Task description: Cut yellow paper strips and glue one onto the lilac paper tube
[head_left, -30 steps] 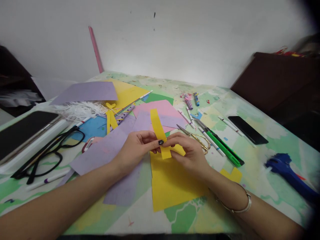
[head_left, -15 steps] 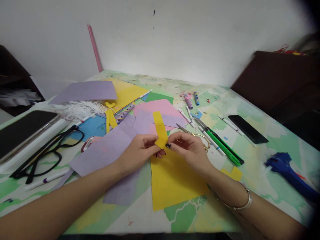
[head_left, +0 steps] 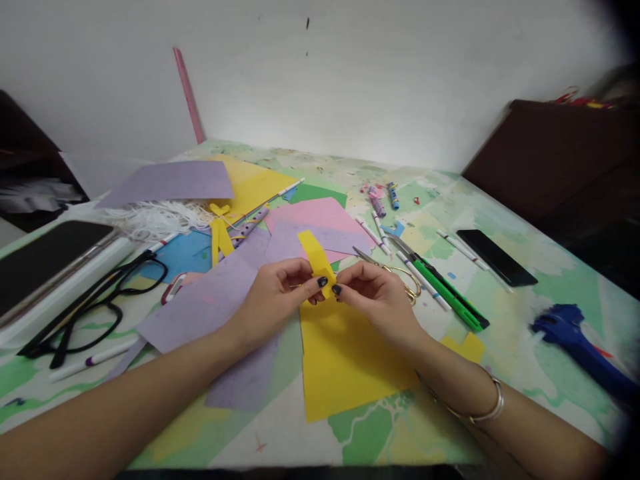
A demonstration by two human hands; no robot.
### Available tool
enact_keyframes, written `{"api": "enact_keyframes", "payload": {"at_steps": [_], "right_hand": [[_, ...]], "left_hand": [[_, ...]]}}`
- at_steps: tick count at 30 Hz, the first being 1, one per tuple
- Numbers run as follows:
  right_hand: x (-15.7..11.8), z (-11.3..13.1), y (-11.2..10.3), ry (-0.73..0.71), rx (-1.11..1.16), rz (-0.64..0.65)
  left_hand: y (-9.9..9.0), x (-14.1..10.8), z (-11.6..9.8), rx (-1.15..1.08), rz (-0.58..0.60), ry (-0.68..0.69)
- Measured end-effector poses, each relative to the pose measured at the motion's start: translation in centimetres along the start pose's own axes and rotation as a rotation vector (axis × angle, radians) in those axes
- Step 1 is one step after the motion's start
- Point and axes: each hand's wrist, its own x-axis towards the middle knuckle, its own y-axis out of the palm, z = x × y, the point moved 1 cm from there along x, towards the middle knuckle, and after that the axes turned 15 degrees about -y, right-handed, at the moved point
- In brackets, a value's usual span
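Note:
Between my two hands is a yellow paper strip [head_left: 313, 252], its free end pointing up and away to the left. My left hand [head_left: 283, 293] pinches the strip near its lower end, thumb on top. At that same lower end, my right hand [head_left: 377, 297] grips the paper between thumb and fingertips; the fold there is partly hidden by the fingers. Below the hands lies a yellow paper sheet [head_left: 350, 367] on the table. Purple paper [head_left: 200, 313] is spread beside my left forearm. Gold-handled scissors [head_left: 407, 283] lie just beyond my right hand.
To the right lie a green utility knife [head_left: 450, 293], several white markers [head_left: 463, 250], a black phone [head_left: 497, 258] and a blue tool [head_left: 585, 350]. Black glasses [head_left: 113, 307], white string [head_left: 160, 219] and a large dark-screened device [head_left: 50, 257] are on the left. A wall [head_left: 350, 87] stands behind.
The strip's free end has tilted lower and to the left. My left thumb has moved from the strip's edge onto its face, close to my right thumb.

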Motion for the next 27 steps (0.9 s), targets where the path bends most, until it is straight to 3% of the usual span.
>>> {"api": "enact_keyframes", "payload": {"at_steps": [20,27], "right_hand": [[-0.04,-0.18,-0.07,0.104,0.078,0.008],[-0.07,-0.19,0.07,0.174,0.221,0.019]], "left_hand": [[-0.23,0.44,0.63,-0.086,-0.005,-0.056],[-0.28,0.42,0.58,-0.09,-0.017,-0.076]]}}
